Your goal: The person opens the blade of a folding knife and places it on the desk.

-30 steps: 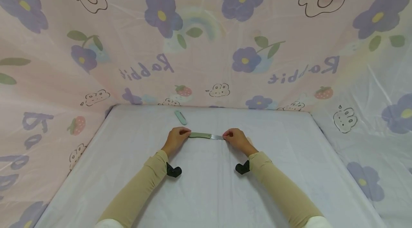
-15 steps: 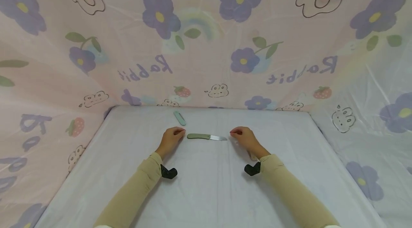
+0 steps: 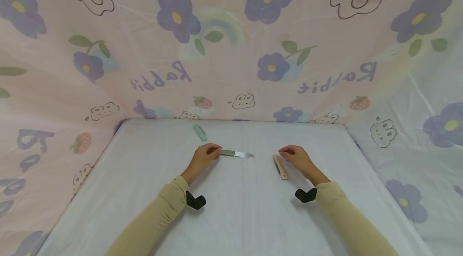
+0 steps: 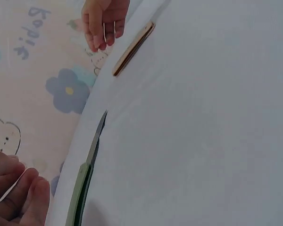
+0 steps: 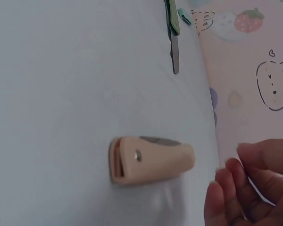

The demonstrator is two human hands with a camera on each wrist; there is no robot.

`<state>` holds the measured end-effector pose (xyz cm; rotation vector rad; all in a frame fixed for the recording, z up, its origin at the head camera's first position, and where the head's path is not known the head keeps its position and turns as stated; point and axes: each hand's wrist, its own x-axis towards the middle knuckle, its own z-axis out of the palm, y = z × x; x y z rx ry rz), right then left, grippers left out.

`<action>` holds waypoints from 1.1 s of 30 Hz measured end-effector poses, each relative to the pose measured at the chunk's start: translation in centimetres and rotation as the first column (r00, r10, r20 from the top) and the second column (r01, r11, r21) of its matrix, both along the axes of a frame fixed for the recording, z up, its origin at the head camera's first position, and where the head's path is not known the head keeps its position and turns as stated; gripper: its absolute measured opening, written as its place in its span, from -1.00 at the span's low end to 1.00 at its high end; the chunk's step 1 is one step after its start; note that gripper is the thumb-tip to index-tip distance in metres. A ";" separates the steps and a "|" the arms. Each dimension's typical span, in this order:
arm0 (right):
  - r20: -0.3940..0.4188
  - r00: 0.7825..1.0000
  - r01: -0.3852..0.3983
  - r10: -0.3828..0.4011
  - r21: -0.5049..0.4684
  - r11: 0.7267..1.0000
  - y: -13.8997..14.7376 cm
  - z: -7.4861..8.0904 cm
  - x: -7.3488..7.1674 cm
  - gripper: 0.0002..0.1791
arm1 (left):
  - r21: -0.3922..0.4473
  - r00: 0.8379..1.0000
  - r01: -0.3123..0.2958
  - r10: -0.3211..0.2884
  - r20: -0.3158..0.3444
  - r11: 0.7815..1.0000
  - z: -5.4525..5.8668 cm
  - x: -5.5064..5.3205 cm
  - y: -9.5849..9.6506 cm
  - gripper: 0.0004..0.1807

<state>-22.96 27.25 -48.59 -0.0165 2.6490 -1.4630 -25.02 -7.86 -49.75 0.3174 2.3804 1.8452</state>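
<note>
On the white table (image 3: 231,216), green knife (image 3: 228,153) is unfolded; beige knife (image 3: 281,167) and mint knife (image 3: 199,132) are folded, likely left to do; nothing is gripped by relaxed left hand (image 3: 202,157) or right hand (image 3: 300,161).

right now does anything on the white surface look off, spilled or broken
Only the green knife stands out: it lies with its blade exposed, beside the left hand, while the mint knife and beige knife are folded. I see no spill or damage.
</note>
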 end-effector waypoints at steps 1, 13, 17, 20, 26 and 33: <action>0.004 1.000 0.007 -0.007 -0.002 1.000 0.2 0.0 0.1 -0.67 | 0.006 1.000 0.022 -0.022 0.003 1.000 0.1 0.2 0.5 -0.72; 0.117 0.992 0.051 -0.048 -0.026 0.998 1.3 -0.2 1.6 -0.62 | -0.004 0.985 0.175 -0.175 -0.001 0.985 1.6 1.4 7.4 -0.77; 0.124 0.992 0.037 -0.031 -0.046 0.998 1.2 -0.2 2.0 -0.59 | -0.057 0.978 0.207 -0.207 0.003 0.977 1.5 1.7 9.8 -0.72; 0.129 0.991 0.037 -0.031 -0.051 0.998 1.3 -0.4 2.1 -0.61 | -0.086 0.975 0.220 -0.220 0.000 0.972 1.1 1.9 11.3 -0.69; 0.156 0.987 0.047 -0.043 -0.024 0.999 1.3 -0.9 2.4 -0.62 | -0.122 0.974 0.227 -0.227 0.013 0.966 -0.5 2.0 13.6 -0.72; 0.171 0.983 0.072 -0.067 -0.027 0.997 1.4 -1.6 2.8 -0.62 | -0.095 0.968 0.241 -0.233 0.089 0.966 -0.9 2.4 16.0 -0.73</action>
